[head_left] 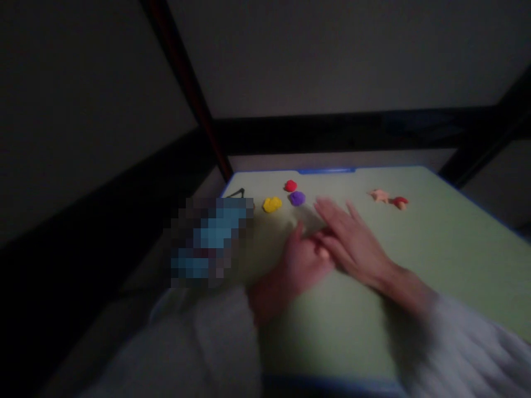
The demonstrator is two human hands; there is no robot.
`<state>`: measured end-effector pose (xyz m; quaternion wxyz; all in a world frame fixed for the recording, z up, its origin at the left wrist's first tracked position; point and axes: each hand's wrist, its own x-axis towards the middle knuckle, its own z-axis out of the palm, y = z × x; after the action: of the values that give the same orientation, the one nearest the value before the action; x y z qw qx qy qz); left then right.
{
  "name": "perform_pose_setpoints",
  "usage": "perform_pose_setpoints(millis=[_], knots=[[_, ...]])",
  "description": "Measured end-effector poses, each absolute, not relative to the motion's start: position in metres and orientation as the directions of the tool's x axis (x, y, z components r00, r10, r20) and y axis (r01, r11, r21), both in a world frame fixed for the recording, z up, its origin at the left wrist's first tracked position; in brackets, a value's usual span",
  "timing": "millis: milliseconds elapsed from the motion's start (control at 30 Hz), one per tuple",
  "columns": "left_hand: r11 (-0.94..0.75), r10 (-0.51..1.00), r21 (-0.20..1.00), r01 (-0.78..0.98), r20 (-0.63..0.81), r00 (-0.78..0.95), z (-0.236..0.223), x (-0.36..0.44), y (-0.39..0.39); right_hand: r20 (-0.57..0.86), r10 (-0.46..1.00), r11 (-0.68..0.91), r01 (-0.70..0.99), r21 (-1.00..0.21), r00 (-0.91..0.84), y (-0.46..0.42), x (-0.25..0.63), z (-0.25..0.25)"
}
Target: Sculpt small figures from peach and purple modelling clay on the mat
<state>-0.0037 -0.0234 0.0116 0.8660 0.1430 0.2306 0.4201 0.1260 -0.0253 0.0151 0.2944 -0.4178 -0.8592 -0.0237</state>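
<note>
My left hand (305,262) is palm up above the table, its thumb raised and its other fingers partly hidden. In its palm a small peach-coloured lump (323,252) shows, looking like modelling clay; blur hides its outline. My right hand (354,237) lies across the fingers of the left, its own fingers stretched out flat. Just beyond the hands sit a purple lump of modelling clay (297,198), a yellow lump (272,204) and a red lump (291,186).
A pale green table (435,276) with a blue edge stands under the hands. Toward its far right lie a peach star-shaped piece (379,195) and a small red-capped mushroom shape (400,203). A pixelated blue object (215,232) is at the left edge.
</note>
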Motion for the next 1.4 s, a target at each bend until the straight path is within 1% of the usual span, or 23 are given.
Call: perform_pose_setpoints(millis=[67,100,200,267,367,500,567,633,733,767,800,833,867,933,1000,1067,1133,1200,1267,1333,1400], knots=[[0.662,0.747,0.296,-0.688,-0.332,0.576,0.016,-0.006,-0.021,0.596,0.724,0.609,0.727,-0.318,-0.346,-0.025,0.13,0.016],[0.674,0.732,0.251,-0.695,-0.351,0.584,0.018,-0.007,-0.02,0.62,0.733,0.59,0.715,-0.375,-0.28,-0.026,0.131,0.016],[0.676,0.728,0.25,-0.693,-0.369,0.577,0.02,-0.008,-0.019,0.644,0.754,0.55,0.657,-0.515,-0.127,-0.03,0.13,0.019],[0.674,0.731,0.256,-0.693,-0.364,0.577,0.021,-0.008,-0.019,0.648,0.759,0.54,0.62,-0.569,-0.066,-0.032,0.129,0.02],[0.656,0.746,0.261,-0.709,-0.368,0.555,0.02,-0.007,-0.018,0.664,0.745,0.561,0.597,-0.574,-0.063,-0.033,0.126,0.019],[0.658,0.747,0.266,-0.704,-0.346,0.567,0.018,-0.006,-0.016,0.686,0.706,0.621,0.618,-0.483,-0.173,-0.033,0.125,0.015],[0.666,0.742,0.264,-0.698,-0.331,0.583,0.017,-0.006,-0.015,0.686,0.705,0.624,0.619,-0.477,-0.182,-0.032,0.125,0.013],[0.661,0.746,0.267,-0.701,-0.328,0.579,0.017,-0.008,-0.015,0.687,0.718,0.6,0.596,-0.533,-0.109,-0.03,0.126,0.012],[0.641,0.767,0.28,-0.715,-0.276,0.58,0.017,-0.012,-0.013,0.674,0.73,0.552,0.484,-0.679,0.112,-0.027,0.128,0.01],[0.627,0.779,0.288,-0.724,-0.246,0.577,0.016,-0.014,-0.012,0.67,0.722,0.545,0.455,-0.704,0.173,-0.027,0.128,0.01],[0.609,0.793,0.303,-0.733,-0.218,0.569,0.015,-0.015,-0.01,0.677,0.709,0.549,0.448,-0.706,0.198,-0.028,0.128,0.011],[0.587,0.809,0.327,-0.74,-0.196,0.554,0.014,-0.016,-0.008,0.698,0.693,0.566,0.463,-0.682,0.181,-0.029,0.127,0.012],[0.564,0.824,0.358,-0.744,-0.178,0.538,0.013,-0.016,-0.006,0.722,0.682,0.593,0.492,-0.638,0.113,-0.032,0.125,0.013],[0.539,0.835,0.42,-0.73,-0.151,0.529,0.009,-0.016,-0.004,0.731,0.672,0.661,0.542,-0.519,-0.12,-0.038,0.119,0.015],[0.558,0.813,0.465,-0.688,-0.14,0.565,0.007,-0.014,-0.003,0.658,0.678,0.695,0.578,-0.429,-0.328,-0.042,0.112,0.014],[0.589,0.781,0.493,-0.641,-0.141,0.609,0.006,-0.012,-0.006,0.585,0.69,0.697,0.609,-0.379,-0.426,-0.043,0.107,0.011],[0.587,0.774,0.512,-0.627,-0.129,0.619,0.008,-0.011,-0.009,0.551,0.7,0.692,0.62,-0.368,-0.455,-0.042,0.105,0.008],[0.57,0.788,0.517,-0.638,-0.124,0.603,0.014,-0.01,-0.013,0.544,0.706,0.693,0.604,-0.394,-0.454,-0.041,0.105,0.008],[0.573,0.792,0.517,-0.636,-0.151,0.591,0.021,-0.008,-0.015,0.56,0.714,0.692,0.549,-0.469,-0.42,-0.04,0.106,0.011],[0.554,0.812,0.534,-0.639,-0.177,0.556,0.027,-0.005,-0.015,0.565,0.752,0.658,0.438,-0.612,-0.34,-0.039,0.108,0.017],[0.487,0.856,0.591,-0.643,-0.178,0.485,0.028,-0.004,-0.013,0.542,0.82,0.573,0.271,-0.774,-0.185,-0.036,0.113,0.023]])
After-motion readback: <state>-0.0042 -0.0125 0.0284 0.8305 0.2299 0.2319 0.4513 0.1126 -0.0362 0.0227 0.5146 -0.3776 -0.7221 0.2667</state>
